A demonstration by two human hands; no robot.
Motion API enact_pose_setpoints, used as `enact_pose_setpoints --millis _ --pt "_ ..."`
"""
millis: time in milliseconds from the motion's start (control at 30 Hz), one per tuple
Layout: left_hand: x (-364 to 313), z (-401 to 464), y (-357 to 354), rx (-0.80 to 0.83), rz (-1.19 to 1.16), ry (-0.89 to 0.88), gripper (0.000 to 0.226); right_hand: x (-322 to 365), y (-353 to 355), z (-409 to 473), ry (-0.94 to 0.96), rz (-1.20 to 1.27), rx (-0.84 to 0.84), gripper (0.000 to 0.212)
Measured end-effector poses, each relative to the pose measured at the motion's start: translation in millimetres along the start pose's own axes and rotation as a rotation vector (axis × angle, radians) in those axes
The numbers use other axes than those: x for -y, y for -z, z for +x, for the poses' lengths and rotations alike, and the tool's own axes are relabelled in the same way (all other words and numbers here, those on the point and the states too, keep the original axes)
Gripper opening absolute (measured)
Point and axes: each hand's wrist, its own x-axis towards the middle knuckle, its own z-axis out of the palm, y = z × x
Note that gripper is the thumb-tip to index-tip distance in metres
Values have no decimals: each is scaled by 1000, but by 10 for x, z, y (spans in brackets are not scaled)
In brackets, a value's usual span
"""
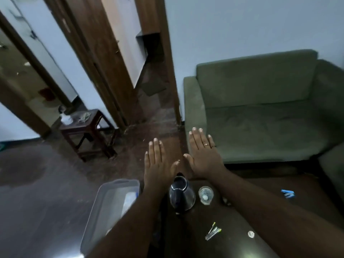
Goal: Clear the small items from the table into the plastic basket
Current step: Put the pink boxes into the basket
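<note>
Both my arms reach forward over the dark table (242, 216). My left hand (158, 162) and my right hand (202, 155) are held flat, palms down, fingers straight, holding nothing. On the table lie a few thin wrapped sticks with yellow tips (213, 232), a small round white cap (251, 234), a blue item (288, 193) and a clear plastic bottle (205, 195) seen from above. A clear plastic basket (108, 202) stands to the left of the table, under my left forearm, with something pale inside.
A steel kettle (181, 194) with a black handle stands at the table's far edge below my hands. A green sofa (260, 108) is beyond the table on the right. A small wooden stool (87, 131) holding items stands at the left, near doorways.
</note>
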Motion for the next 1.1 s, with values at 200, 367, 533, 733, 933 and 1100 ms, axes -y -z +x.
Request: enact_pose_setpoints --millis 200,367,533,733,933,1100 --pt "-482 97 81 -8 -7 -117 95 -548 263 -434 -126 -71 -17 83" --pt "-656 76 6 14 -22 -224 94 -749 290 -792 -282 -160 1 84" --pt "-805 -58 -128 51 -79 -336 97 -797 265 -1203 -442 -192 9 84" --pt "-1096 -202 -132 83 -171 -472 96 -858 447 -1717 -624 -207 -19 83" --pt "-1625 -256 -43 69 -262 -617 97 -1177 740 -2372 -828 -273 -58 82" --pt "-2006 -381 -131 84 -245 -722 98 -1490 738 -2839 -911 -272 -40 82"
